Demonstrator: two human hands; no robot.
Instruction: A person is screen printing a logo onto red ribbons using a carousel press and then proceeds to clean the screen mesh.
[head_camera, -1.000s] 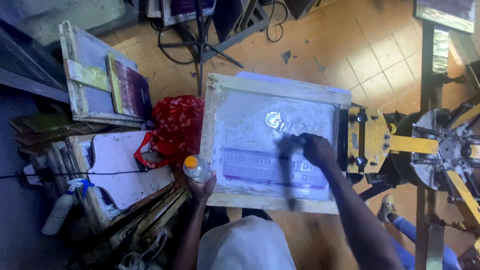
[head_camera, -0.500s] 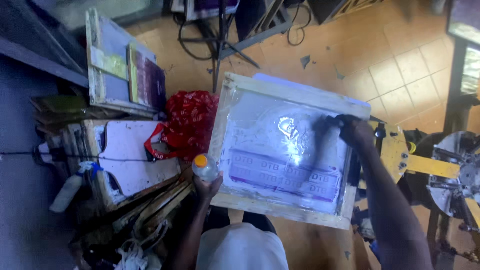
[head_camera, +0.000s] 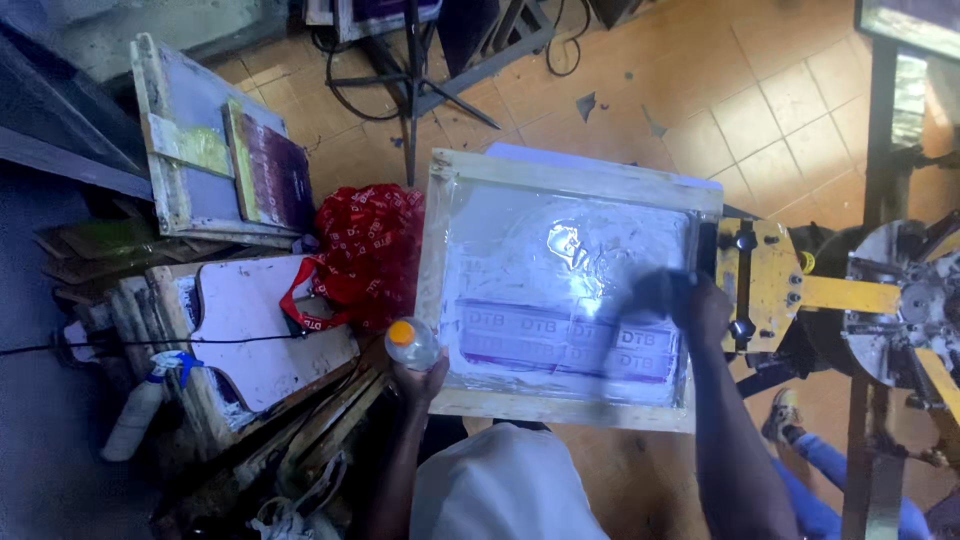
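A wooden-framed printing screen (head_camera: 570, 170) lies flat in front of me, its mesh wet and smeared white, with a purple band of print across the lower part. My right hand (head_camera: 703, 310) presses a dark, blurred cloth (head_camera: 652, 290) on the mesh near the screen's right edge. At the frame's lower left corner, my left hand (head_camera: 424, 378) holds a small clear bottle (head_camera: 410, 343) with an orange cap upright.
A yellow clamp arm (head_camera: 770, 285) holds the screen's right side and runs to a metal carousel (head_camera: 905, 300). A red bag (head_camera: 365, 250), a white board (head_camera: 250, 320), stacked frames (head_camera: 200, 150) and a spray bottle (head_camera: 135, 415) crowd the left. A stand's legs (head_camera: 420, 80) cross the tiled floor.
My right hand with the cloth has swept from the screen's middle to its right edge, then slightly down. The left hand keeps the bottle at the same corner. The view has shifted.
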